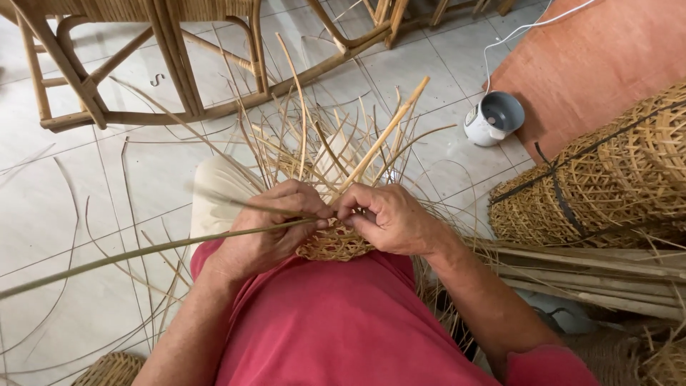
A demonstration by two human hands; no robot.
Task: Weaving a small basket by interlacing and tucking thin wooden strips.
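A pale tiled floor [64, 193] fills most of the view, strewn with loose thin cane strips. At the top stands a rattan chair frame [164, 64], its legs and curved rails resting on the tiles. An orange-brown cloth [607, 50] covers the upper right corner, and below it lies a roll of open-weave cane webbing [600, 179], bound by a dark strap, with a bundle of straight cane sticks [593, 271] just beneath it. The person's lap, in a red garment [336, 314], takes up the lower middle. A small white round container [493, 118] with a white cord running up from it sits on the floor near the cloth's edge. Resting against the lap between both hands is a half-woven cane basket [332, 243], its loose upright strands fanning away from the person. The left hand [268, 229] has its fingers closed around a long greenish cane strand [143, 251] that runs off to the left edge. The right hand [389, 218] touches the left at the fingertips, its fingers pinched shut on the strand's end at the basket's rim.
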